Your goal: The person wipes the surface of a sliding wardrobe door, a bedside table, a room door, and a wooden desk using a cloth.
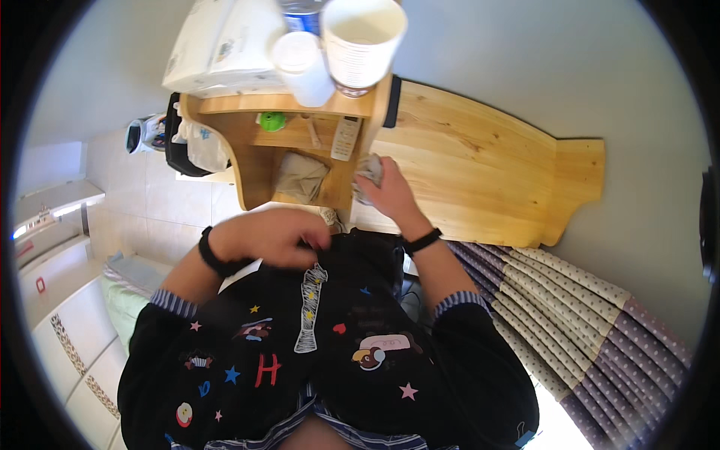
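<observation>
**Right hand on grey cloth at desk edge**

The right hand [390, 193] is closed around a crumpled grey cloth [370, 172], pressing it onto the light wooden desktop [480, 165], just beside the open wooden shelf unit [300, 142]. The left hand [274, 238] is curled, fingers pinching the collar of the black patterned sweatshirt [315, 345]. A white paper cup [364, 41] stands above the right hand.

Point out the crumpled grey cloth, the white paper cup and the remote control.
crumpled grey cloth [370, 171], head view, bunched part above the right hand's fingers
white paper cup [361, 46], head view, outer wall
remote control [345, 138], head view, middle of its face
</observation>
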The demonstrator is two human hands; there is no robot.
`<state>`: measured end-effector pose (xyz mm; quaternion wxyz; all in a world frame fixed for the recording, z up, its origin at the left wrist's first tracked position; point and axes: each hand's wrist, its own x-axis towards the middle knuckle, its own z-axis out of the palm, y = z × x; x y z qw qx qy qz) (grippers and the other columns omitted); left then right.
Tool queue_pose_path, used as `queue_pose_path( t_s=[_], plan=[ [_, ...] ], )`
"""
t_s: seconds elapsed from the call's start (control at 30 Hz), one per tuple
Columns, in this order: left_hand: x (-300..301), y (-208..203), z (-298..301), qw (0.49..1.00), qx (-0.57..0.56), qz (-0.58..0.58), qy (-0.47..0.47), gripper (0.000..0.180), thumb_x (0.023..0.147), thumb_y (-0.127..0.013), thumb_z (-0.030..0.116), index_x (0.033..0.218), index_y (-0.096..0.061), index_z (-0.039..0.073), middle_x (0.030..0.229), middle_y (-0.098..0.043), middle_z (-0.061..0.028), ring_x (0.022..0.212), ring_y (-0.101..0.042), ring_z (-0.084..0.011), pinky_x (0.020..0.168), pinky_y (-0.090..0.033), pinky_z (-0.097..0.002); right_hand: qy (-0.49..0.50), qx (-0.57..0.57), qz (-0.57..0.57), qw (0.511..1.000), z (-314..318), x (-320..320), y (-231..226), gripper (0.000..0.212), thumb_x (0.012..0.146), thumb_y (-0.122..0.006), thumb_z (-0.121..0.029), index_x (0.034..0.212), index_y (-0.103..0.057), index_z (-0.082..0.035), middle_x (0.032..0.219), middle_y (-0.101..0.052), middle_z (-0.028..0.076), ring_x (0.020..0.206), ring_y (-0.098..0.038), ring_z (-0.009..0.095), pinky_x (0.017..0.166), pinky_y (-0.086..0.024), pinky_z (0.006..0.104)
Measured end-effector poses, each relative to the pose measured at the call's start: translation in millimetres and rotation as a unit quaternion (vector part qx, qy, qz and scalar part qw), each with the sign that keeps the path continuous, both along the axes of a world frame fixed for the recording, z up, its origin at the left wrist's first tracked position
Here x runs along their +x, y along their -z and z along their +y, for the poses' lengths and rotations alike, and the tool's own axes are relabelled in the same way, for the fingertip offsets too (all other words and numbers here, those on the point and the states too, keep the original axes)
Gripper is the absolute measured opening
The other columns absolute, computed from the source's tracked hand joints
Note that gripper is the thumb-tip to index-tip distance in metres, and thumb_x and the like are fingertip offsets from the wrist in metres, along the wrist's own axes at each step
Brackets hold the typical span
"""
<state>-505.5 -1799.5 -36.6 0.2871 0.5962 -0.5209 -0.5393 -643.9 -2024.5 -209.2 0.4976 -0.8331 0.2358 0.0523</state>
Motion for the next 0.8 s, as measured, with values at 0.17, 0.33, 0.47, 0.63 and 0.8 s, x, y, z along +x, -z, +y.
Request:
queue_pose_path(
  t_s=[0.17,0.33,0.47,0.63,0.8],
  plan=[
    [-39,-65,-69,0.921,-0.100,0.327,0.187,0.028,0.086,-0.078,0.013,0.111,-0.070,0.003,0.104,-0.069,-0.0129,0.100,-0.065,-0.0310,0.090,-0.052,-0.0400,0.025,-0.080,0.018,0.996,36,-8,29,0.072,0.087,-0.075,-0.040,0.134,-0.041,0.003,0.128,-0.052,0.030,0.111,-0.061,0.048,0.091,-0.054,0.0535],
    [-18,38,-79,0.923,-0.053,-0.380,0.034,0.011,0.079,-0.069,0.023,0.072,-0.064,0.015,0.073,-0.066,-0.0086,0.070,-0.065,-0.0344,0.059,-0.049,-0.0476,-0.166,0.003,0.129,0.978,-49,-91,80,0.057,0.080,-0.074,-0.041,0.128,-0.065,-0.010,0.129,-0.065,0.022,0.120,-0.061,0.040,0.100,-0.050,0.0483],
    [1,95,-75,0.914,0.034,-0.405,0.014,0.026,0.089,-0.067,0.030,0.072,-0.061,0.011,0.069,-0.064,-0.0124,0.070,-0.065,-0.0370,0.062,-0.050,-0.0501,-0.016,-0.216,0.142,0.966,-193,-195,116,0.072,0.085,-0.071,-0.043,0.142,-0.053,-0.002,0.142,-0.055,0.023,0.131,-0.052,0.042,0.111,-0.043,0.0482],
    [-9,132,-103,0.874,0.155,-0.458,0.052,0.044,0.099,-0.057,0.048,0.080,-0.069,0.010,0.077,-0.069,-0.0124,0.077,-0.069,-0.0362,0.070,-0.054,-0.0487,0.106,-0.284,0.316,0.899,-327,-282,113,0.072,0.095,-0.059,-0.054,0.145,-0.049,-0.003,0.137,-0.053,0.031,0.131,-0.049,0.046,0.108,-0.044,0.0515],
    [-31,148,-144,0.866,0.276,-0.417,-0.005,0.056,0.103,-0.045,0.051,0.083,-0.073,0.006,0.091,-0.072,-0.0166,0.089,-0.070,-0.0370,0.079,-0.055,-0.0496,0.172,-0.371,0.351,0.842,-335,-285,144,0.063,0.100,-0.051,-0.048,0.139,-0.054,0.001,0.135,-0.054,0.032,0.126,-0.052,0.049,0.103,-0.047,0.0545]
  ],
)
